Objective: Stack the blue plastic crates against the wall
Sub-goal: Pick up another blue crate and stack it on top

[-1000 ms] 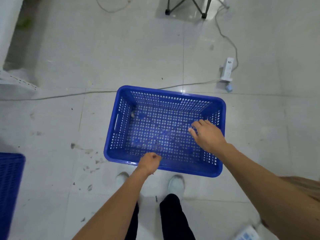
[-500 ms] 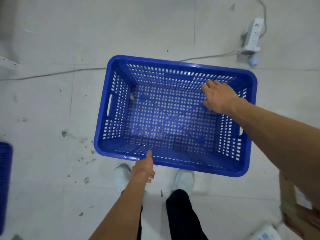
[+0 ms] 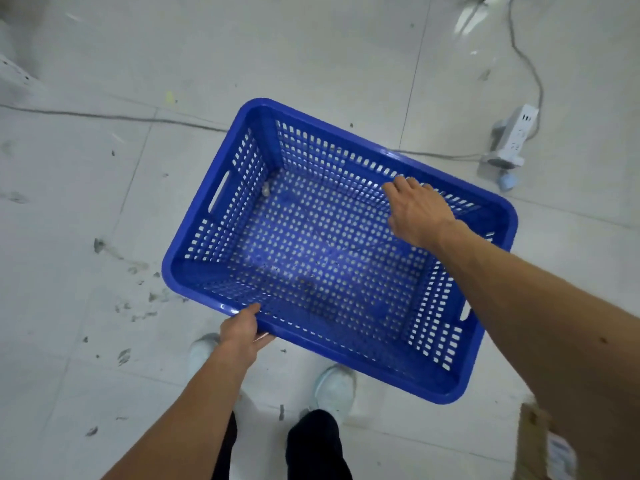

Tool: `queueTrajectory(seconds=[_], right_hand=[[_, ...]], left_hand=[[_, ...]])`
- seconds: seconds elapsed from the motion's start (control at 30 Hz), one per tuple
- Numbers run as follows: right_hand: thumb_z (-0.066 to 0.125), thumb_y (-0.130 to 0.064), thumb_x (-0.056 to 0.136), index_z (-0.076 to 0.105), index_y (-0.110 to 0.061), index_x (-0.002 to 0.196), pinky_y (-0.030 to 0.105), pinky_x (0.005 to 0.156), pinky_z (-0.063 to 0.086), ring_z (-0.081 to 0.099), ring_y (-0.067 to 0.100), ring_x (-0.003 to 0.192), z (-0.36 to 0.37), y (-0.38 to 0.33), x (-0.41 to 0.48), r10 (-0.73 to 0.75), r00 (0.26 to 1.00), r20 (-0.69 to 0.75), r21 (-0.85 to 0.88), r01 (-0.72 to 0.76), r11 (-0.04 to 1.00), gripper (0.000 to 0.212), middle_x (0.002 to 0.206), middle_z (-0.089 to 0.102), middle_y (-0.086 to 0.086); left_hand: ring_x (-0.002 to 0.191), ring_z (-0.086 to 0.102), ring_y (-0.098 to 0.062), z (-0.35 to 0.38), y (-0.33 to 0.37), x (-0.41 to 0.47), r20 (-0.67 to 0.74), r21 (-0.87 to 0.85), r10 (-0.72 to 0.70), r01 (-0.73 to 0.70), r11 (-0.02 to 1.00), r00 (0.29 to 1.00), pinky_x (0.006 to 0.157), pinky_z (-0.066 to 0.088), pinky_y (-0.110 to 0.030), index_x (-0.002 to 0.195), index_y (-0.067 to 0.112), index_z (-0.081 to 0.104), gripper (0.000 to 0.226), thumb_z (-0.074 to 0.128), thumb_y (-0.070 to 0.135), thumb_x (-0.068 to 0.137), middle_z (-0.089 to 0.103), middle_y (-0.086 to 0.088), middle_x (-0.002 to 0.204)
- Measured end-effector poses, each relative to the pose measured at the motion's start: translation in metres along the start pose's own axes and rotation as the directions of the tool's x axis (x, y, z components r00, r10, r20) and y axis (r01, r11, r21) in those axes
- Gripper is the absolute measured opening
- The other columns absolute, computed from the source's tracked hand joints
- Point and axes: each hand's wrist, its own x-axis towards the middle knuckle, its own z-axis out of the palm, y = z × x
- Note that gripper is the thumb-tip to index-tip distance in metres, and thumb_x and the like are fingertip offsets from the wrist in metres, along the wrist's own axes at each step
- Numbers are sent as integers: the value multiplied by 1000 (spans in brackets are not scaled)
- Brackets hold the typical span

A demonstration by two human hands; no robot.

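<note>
Crate: a blue plastic crate (image 3: 332,251) is sitting askew in front of the person, open side up, its perforated walls and floor showing the pale tiles through the holes (whether it is lifted off the floor or resting on it, I cannot tell).
Left hand: the left hand (image 3: 242,332) is gripping the near long rim close to the left corner, thumb lying on top of the rim, fingers curling underneath.
Right hand: the right hand (image 3: 417,211) is reaching across the inside toward the far long wall, fingers bent over near its upper edge; whether they are closing on the rim I cannot tell.
Feet: two white shoes (image 3: 334,388) are standing just beside the near side of the crate.
Floor: a white power strip (image 3: 512,140) is lying beyond the far right corner, its cable (image 3: 114,116) trailing across the tiles.
Lower right: a cardboard box (image 3: 543,445) is showing at the edge.
</note>
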Motion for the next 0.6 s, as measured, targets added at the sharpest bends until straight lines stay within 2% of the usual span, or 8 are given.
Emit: queueTrajectory(seconds=[0.1,0.27,0.33,0.47,0.53,0.6], right_hand=[[50,-22,94,36,-7,138,46,98,43,47,33,120,-3,-1,13,69,997,22,7,-69,998,49,137,44,16],[49,-25,93,19,-9,150,49,105,37,38,37,133,-9,0,48,175,982,78,102,-182,978,67,150,32,17],[51,-26,92,18,-10,149,51,103,40,39,38,130,-11,0,62,209,973,97,135,-221,966,68,149,32,16],[55,-26,91,19,-11,148,58,98,41,40,41,126,-6,2,80,281,940,191,190,-316,929,69,145,34,15],[54,-22,91,24,-10,146,58,97,40,41,41,125,0,10,83,319,929,188,187,-352,917,64,142,36,16],[52,-16,90,33,-6,140,57,96,41,43,40,122,6,19,84,375,918,130,176,-394,902,54,137,41,18]], left_hand=[[96,70,-34,0,4,-6,51,-38,-39,41,998,998,89,57,-55,118,5,59,25,63,14,95,70,-16,105],[92,71,-38,-3,2,4,113,-61,-76,83,995,991,60,62,-49,107,4,61,13,61,10,96,72,-20,105],[91,71,-38,-3,0,11,102,-43,-56,60,997,993,62,62,-49,105,4,61,11,62,9,95,72,-21,104],[89,72,-35,-4,-5,16,60,-37,15,-13,999,998,80,59,-51,101,6,62,9,64,8,93,75,-19,99],[85,74,-33,-7,-8,17,80,-23,54,-53,998,995,79,59,-50,101,4,63,9,65,9,93,77,-16,88],[85,74,-32,-10,-8,16,107,-10,76,-76,997,991,77,60,-47,101,4,65,9,66,9,93,78,-15,86]])
